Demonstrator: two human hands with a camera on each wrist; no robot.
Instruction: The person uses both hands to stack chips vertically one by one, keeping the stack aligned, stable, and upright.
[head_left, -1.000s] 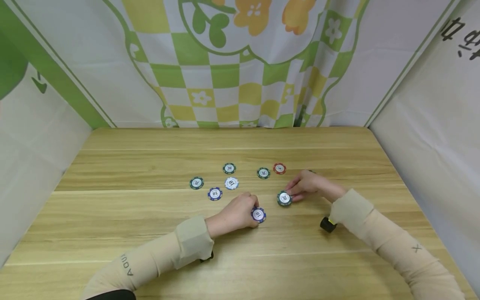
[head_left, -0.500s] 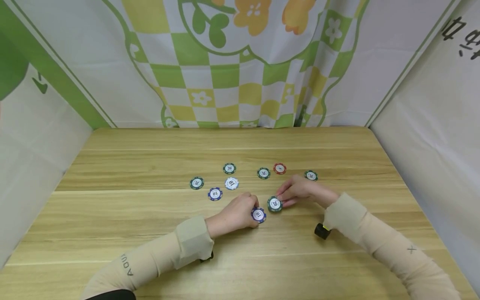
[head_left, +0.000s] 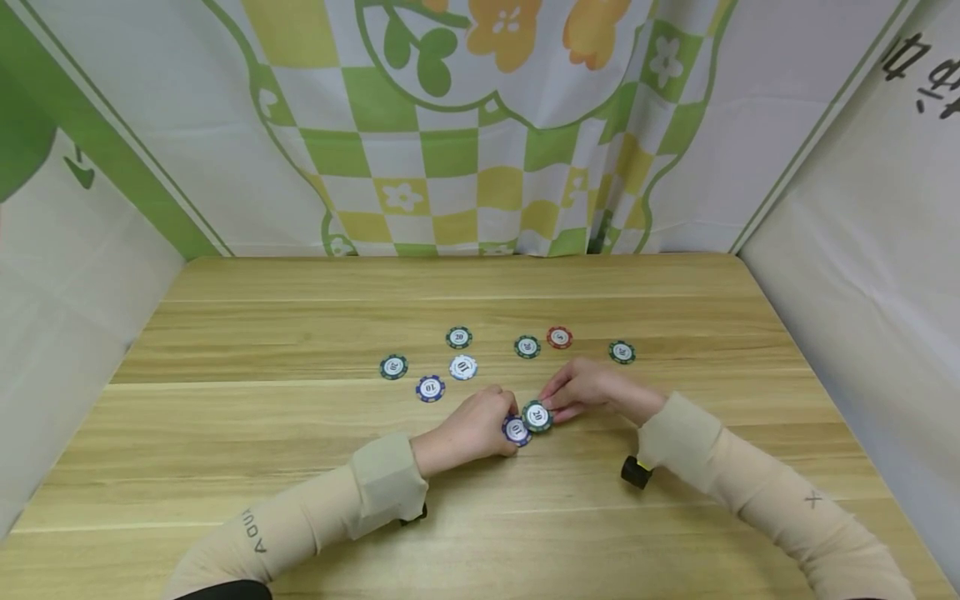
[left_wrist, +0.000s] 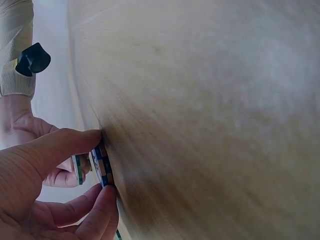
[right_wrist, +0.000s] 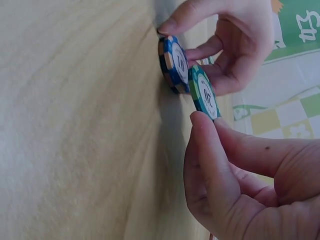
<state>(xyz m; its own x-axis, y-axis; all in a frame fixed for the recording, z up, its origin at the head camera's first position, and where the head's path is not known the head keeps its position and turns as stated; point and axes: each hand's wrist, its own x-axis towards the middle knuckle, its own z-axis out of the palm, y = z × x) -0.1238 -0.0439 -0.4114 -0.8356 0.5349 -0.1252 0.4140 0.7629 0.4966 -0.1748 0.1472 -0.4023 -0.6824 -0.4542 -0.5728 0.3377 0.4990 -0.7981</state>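
My left hand (head_left: 474, 422) pinches a blue poker chip marked 10 (head_left: 516, 431), thumb and fingertips at its rim. In the left wrist view, the edge of this blue chip (left_wrist: 101, 165) shows two layers, like a low stack on the table. Between the thumb and fingers of my right hand (head_left: 592, 390) is a green poker chip marked 20 (right_wrist: 205, 95). It is held tilted, clear of the wood, and partly overlaps the blue chip in the head view. In the right wrist view, the green chip's far edge comes right up beside the blue chip (right_wrist: 175, 65).
Loose chips lie flat on the wooden table (head_left: 262, 333): several green ones, such as one far left (head_left: 393, 367) and one far right (head_left: 622, 352), a red chip (head_left: 559, 337), a white chip (head_left: 463, 367) and a blue one (head_left: 431, 388). A patterned curtain (head_left: 450, 150) hangs behind.
My right hand has moved left and slightly nearer, bringing the green chip to the blue chip. This uncovers a green chip at the far right. The left hand stays in place.
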